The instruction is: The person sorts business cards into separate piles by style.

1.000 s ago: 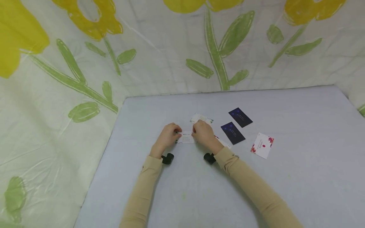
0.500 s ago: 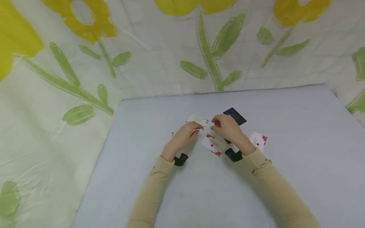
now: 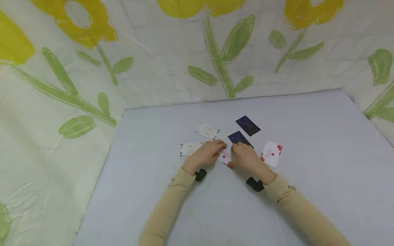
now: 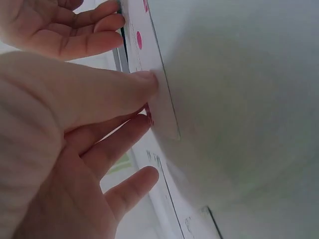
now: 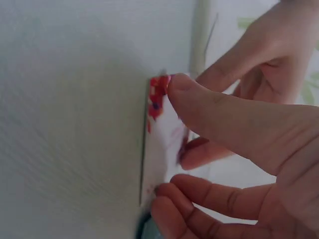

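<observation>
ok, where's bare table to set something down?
Free: tabletop right of the outer red-flowered card; left of the nearer leafy card; between the sleeves. Crowded: the middle, where left hand and right hand hold the inner red-flowered card, dark cards just beyond.

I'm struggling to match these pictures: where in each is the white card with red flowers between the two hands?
Head: the white card is just below and right of centre.
Left wrist: upper middle, running out at the top edge.
Right wrist: near the middle.
Shared landmark: the right hand, upper left in the left wrist view, at the right in the right wrist view.
</observation>
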Motion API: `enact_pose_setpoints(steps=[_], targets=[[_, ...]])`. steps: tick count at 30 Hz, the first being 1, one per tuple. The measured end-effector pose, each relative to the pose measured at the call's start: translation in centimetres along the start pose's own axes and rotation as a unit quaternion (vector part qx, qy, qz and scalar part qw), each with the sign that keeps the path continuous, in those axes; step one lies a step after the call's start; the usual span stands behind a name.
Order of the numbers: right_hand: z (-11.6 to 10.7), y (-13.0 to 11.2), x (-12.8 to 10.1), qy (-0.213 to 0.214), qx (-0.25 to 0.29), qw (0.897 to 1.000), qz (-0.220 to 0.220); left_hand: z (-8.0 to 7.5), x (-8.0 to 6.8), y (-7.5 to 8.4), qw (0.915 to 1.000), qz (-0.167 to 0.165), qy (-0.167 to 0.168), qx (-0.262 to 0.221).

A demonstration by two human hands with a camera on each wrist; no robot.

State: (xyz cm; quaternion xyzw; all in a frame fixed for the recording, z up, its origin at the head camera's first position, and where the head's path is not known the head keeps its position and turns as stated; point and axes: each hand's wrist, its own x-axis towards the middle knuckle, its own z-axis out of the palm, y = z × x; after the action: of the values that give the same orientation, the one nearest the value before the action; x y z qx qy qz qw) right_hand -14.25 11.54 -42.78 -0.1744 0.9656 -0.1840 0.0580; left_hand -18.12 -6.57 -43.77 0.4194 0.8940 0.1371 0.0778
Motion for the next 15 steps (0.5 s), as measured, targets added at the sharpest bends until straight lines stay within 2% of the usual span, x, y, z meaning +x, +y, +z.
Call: enact_pose_setpoints(steps=[5,12,15], targets=[[0.32,-0.16,-0.03,0.011,-0.016,1.000,-0.005,-0.24,-0.27,0.11,1.0000,0.003,0.002,0.004],[0.23,0.01,0.24,-0.017,0.013,1.000,-0.013,-0.69,-0.78,0.08,0.9995,-0.024,-0.013,-0.013],[0.14,0.15,0.34,-0.016,0.015,1.000,-0.018,-0.70,-1.01,0.00,0.9993,-0.029,-0.001,-0.024]])
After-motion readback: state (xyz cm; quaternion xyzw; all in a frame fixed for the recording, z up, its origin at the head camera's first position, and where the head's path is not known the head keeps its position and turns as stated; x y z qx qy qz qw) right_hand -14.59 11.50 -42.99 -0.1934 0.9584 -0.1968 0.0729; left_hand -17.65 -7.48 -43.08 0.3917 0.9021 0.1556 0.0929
